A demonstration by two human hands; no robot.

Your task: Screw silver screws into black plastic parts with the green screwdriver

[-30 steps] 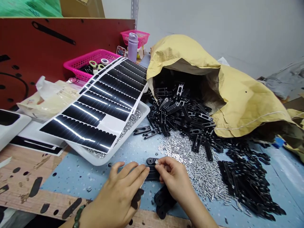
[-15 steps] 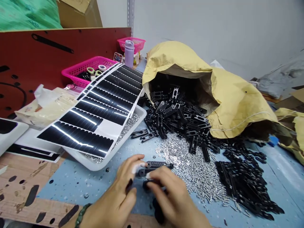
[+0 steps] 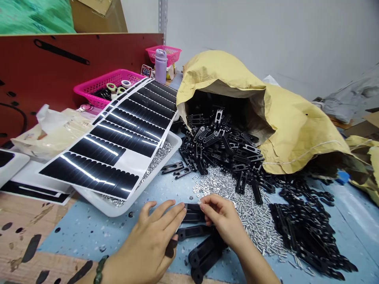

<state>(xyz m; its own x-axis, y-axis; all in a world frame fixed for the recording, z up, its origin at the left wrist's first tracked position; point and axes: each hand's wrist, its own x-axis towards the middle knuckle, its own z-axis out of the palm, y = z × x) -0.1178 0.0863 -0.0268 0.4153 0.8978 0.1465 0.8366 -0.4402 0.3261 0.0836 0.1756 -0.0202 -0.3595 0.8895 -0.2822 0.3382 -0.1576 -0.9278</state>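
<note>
My left hand (image 3: pixel 154 236) lies with its fingers stretched out, their tips at the left ends of black plastic link pieces (image 3: pixel 194 213) on the blue tabletop. A dark patch shows between its thumb and fingers; I cannot tell whether it is a held piece. At the right ends of the same links, my right hand (image 3: pixel 223 221) has thumb and forefinger pinched together, with something small and pale at the tips. Another black link (image 3: pixel 194 232) lies just nearer me. Thicker black pieces (image 3: pixel 205 256) sit below the right hand.
Loose nuts (image 3: pixel 211 183) and screws (image 3: pixel 257 221) are heaped beyond my right hand. Black links (image 3: pixel 219 146) spill from a yellow paper sack (image 3: pixel 225 71); another black pile (image 3: pixel 310 236) lies right. A white tray (image 3: pixel 124 209) bears black sticker sheets (image 3: pixel 103 157). A pink basket (image 3: pixel 85 92) stands behind.
My right hand has moved up and right to the links' far ends, with its fingers now pinched. My left hand has shifted slightly down, and the thick pieces below are more exposed.
</note>
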